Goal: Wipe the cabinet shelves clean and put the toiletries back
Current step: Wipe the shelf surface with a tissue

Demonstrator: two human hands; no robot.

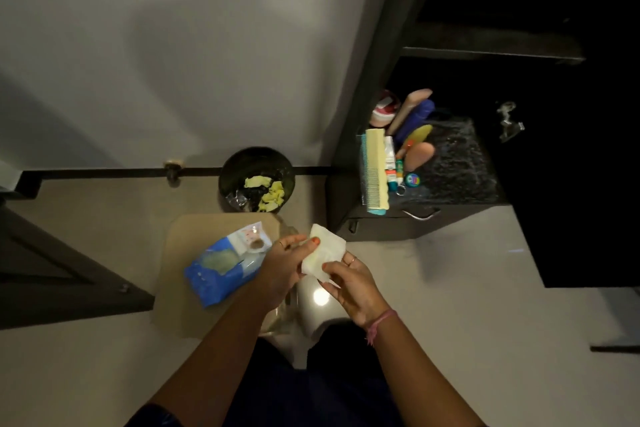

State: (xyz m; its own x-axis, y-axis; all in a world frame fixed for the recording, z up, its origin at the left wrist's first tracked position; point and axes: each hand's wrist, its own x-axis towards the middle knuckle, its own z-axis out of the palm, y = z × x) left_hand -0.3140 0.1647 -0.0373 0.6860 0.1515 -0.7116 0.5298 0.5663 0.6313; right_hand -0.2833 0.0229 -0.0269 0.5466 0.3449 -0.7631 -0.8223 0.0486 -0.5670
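While both hands meet low in the middle of the view, they share a folded white wipe (323,255) between them; the left hand (284,265) pinches its left edge with the thumb laid on top, and the right hand (349,282) pinches the lower right edge, thumb on the near face and fingers curled behind; the wipe hangs in the air above the pale floor (450,305), touching nothing but the fingers. Just left of the left hand lies a blue and white wipes pack (227,262), resting on a tan board (180,288) that sits on the floor; the left forearm crosses the board's near right part. Beyond the board stands a dark round bin (257,178) against the wall (173,45), with yellow scraps and a crumpled wrapper inside. To the right is the dark cabinet (433,218); its lower shelf (464,163) is glossy and black, and the toiletries (405,146) crowd its left end: a pale yellow comb (375,170) lying along the left edge, a blue bottle (417,118) and a pink tube (410,107) leaning behind it, some small tubes and a round lid beside them; the rest of that shelf is too dark to read. A higher shelf (491,52) shows as a dim ledge above. A pink thread band (379,321) circles the right wrist.
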